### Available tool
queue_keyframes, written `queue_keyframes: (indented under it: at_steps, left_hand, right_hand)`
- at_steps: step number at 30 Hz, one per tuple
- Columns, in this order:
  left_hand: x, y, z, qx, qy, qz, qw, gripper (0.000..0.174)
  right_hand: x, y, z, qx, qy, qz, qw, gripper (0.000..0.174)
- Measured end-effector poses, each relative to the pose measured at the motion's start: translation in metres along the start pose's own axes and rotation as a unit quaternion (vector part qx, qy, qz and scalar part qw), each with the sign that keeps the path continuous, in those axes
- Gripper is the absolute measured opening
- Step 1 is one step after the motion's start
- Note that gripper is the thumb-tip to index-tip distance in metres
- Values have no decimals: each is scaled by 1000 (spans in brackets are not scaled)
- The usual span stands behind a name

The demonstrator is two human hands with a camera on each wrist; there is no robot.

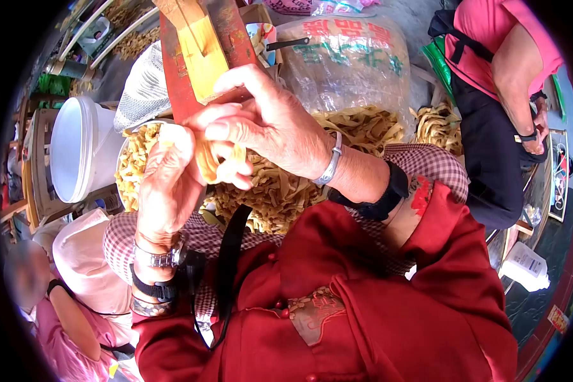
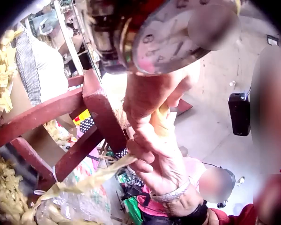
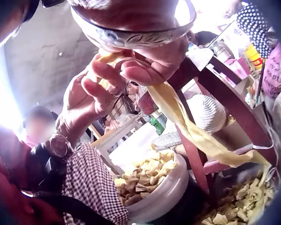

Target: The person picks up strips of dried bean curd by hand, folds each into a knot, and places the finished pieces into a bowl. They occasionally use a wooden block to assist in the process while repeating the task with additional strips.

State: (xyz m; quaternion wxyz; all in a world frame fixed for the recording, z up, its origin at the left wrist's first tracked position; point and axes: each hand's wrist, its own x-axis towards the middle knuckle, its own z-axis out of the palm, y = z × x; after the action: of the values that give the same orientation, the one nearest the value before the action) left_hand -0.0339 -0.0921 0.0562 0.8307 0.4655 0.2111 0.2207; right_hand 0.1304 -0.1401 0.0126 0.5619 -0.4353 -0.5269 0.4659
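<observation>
In the head view my left hand (image 1: 165, 191) and right hand (image 1: 270, 124) meet above a heap of yellow pieces. Both pinch one long, soft, pale yellow strip (image 1: 204, 160), which is bent between the fingers. Its long tail (image 3: 192, 129) trails from the right hand (image 3: 152, 65) down to the lower right in the right wrist view. There the left hand (image 3: 84, 101) faces it, fingers curled at the strip's other part. In the left wrist view the twisted tail (image 2: 91, 180) leaves the right hand's fingers, while the left hand (image 2: 152, 91) partly hides the bend.
A red wooden bench (image 1: 172, 76) bearing a yellow board (image 1: 200, 54) stands ahead. Below lie short folded yellow pieces (image 1: 261, 207); more fill a white tub (image 3: 171, 197). Beside them are a white bucket (image 1: 76, 149) and a clear plastic sack (image 1: 344, 63). People sit at both sides.
</observation>
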Motion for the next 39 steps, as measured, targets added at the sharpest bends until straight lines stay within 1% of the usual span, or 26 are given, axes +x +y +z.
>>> queue_keyframes:
  at_steps: [3,4,7,8,9,11,12,13,14,15,17,19,20,23,24,25,27,28,29,30,31,32,34,36,38,39]
  left_hand:
    - [-2,-3,-3,-79,-31,-47,995,55]
    - [-3,-4,-5,-109,-34,-63,991,54]
    - [-17,3,-25,-107,16,-9,994,49]
    - [-19,10,-30,-121,-18,10,992,41]
    - [-21,14,-30,-133,8,1,991,38]
    - [-19,8,-36,-99,11,27,995,43]
    - [-16,8,-31,-44,43,47,997,47]
    - [-11,8,-23,12,74,67,995,51]
    - [-9,8,-16,23,124,26,992,55]
    - [-7,5,-9,65,182,15,981,53]
    - [-7,1,-14,164,168,-20,972,47]
    - [-5,2,-8,140,200,-29,969,29]
    - [-6,3,-5,140,208,-45,967,26]
    - [-3,2,-12,135,219,-83,963,15]
    - [-2,2,-10,108,213,-77,968,14]
    - [-2,3,-11,80,203,-71,973,13]
    - [-5,8,-24,16,167,2,986,11]
    - [-6,13,-29,-3,196,39,980,8]
    - [-2,22,-30,1,211,42,977,14]
    - [1,28,-28,22,213,59,975,15]
    - [4,33,-26,43,214,74,973,16]
    - [9,39,-26,50,207,73,974,16]
    - [22,48,-30,68,189,92,975,16]
    - [38,55,-29,96,214,107,966,13]
    - [52,62,-29,122,216,112,962,10]
    - [58,65,-31,137,212,126,960,11]
  right_hand:
    - [-7,-6,-6,-160,-17,-81,984,36]
    - [-9,-1,-6,-101,-17,-49,993,41]
    - [-13,-3,-27,-142,-30,2,989,31]
    - [-16,-8,-33,-154,6,10,988,26]
    - [-17,-12,-33,-142,37,22,989,32]
    - [-22,1,-30,-161,35,-26,986,28]
    - [-24,4,-30,-194,13,-38,980,18]
    - [-24,5,-30,-200,11,-32,979,18]
    - [-24,4,-29,-206,7,-26,978,18]
    - [-22,4,-27,-212,3,-20,977,18]
    - [-23,12,-24,-196,5,-33,980,18]
    - [-18,11,-20,-189,-15,-32,981,19]
    - [-21,4,-21,-163,-57,61,983,20]
    - [-18,-2,-9,-123,-95,109,982,22]
    - [-16,-11,-6,-142,-107,121,977,21]
    - [-12,-4,-1,-151,-78,-21,985,19]
    - [-11,-18,-17,-186,-132,31,973,20]
    - [-9,-21,-19,-171,-104,7,980,18]
    - [-7,-24,-21,-157,-76,-16,985,16]
    - [-1,-26,-24,-151,-83,-31,985,20]
    - [3,-35,-27,-167,-73,-9,983,21]
    - [10,-37,-31,-197,-60,-38,978,21]
    - [31,-41,-39,-272,-37,-92,957,22]
    - [50,-48,-51,-370,-26,-95,924,23]
    - [66,-49,-59,-420,5,-97,902,23]
    - [72,-50,-61,-448,26,-126,885,22]
